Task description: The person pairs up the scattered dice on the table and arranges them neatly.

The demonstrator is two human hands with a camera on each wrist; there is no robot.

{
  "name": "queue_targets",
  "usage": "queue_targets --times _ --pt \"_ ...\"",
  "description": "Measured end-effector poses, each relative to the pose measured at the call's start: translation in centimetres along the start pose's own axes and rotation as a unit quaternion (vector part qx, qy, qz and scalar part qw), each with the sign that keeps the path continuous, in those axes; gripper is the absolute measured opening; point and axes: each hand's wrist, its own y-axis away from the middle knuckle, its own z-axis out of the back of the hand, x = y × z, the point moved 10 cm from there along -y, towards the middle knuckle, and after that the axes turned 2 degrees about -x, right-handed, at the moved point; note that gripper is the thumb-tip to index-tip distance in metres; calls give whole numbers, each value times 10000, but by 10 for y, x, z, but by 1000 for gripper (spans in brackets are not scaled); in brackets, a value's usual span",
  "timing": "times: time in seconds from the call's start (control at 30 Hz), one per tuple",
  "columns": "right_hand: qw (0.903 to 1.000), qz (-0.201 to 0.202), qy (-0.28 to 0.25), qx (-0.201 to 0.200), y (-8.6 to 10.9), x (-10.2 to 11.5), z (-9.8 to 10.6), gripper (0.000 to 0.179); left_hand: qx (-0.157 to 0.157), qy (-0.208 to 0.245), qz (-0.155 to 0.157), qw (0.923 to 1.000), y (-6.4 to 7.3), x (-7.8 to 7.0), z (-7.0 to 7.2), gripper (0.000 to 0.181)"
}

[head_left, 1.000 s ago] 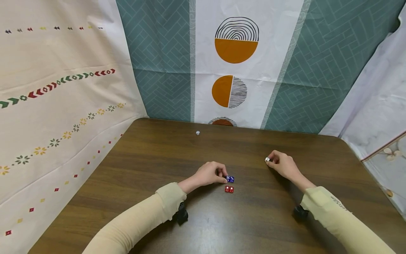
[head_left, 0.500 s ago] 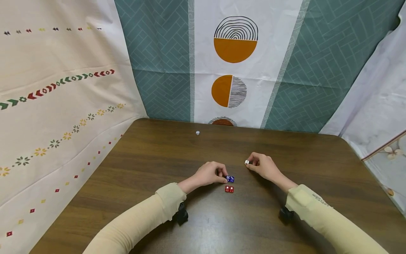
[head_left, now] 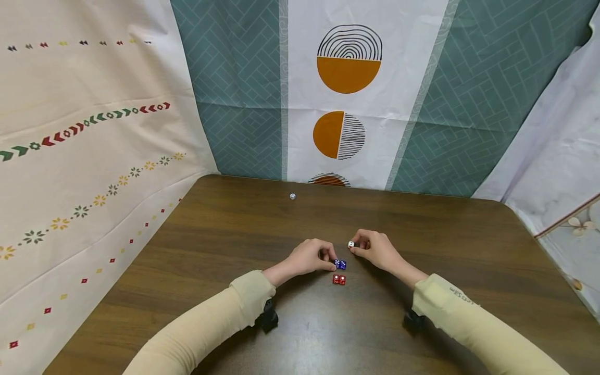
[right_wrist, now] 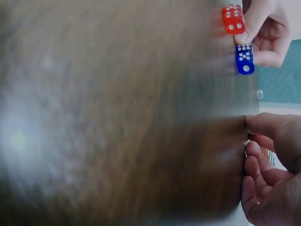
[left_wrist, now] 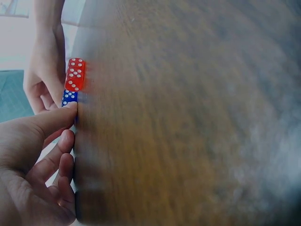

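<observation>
Two blue dice (head_left: 343, 264) sit side by side near the middle of the table. My left hand (head_left: 307, 256) pinches the left one between thumb and fingers; in the left wrist view the thumb covers part of the blue die (left_wrist: 69, 95). Just nearer to me, a pair of red dice (head_left: 339, 279) lies side by side, touched by neither hand. Beyond and right of the blue dice, my right hand (head_left: 378, 251) holds a white die (head_left: 351, 244) at its fingertips. The right wrist view hides that white die behind the right hand (right_wrist: 275, 160).
Another white die (head_left: 292, 196) lies by the far edge of the brown wooden table (head_left: 225, 229). Behind that edge hangs a teal and white curtain (head_left: 248, 140). A patterned cream cloth (head_left: 94, 135) borders the left side.
My right hand has carried the white die leftward and slightly nearer to me, close to the blue dice. The left hand has stayed on the blue die.
</observation>
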Motion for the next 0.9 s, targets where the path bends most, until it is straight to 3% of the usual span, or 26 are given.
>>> queue_targets --times 0.4,0.67,0.9 --pt "9994 300 -197 -8 3 12 -7 10 -23 -64 44 10000 -1 1 -1 10" --pt "9997 49 -256 8 5 7 -9 11 -48 -93 30 9999 -1 2 -1 10" --pt "9996 167 -234 -53 6 8 -8 14 -84 -104 7 9999 0 1 0 10"
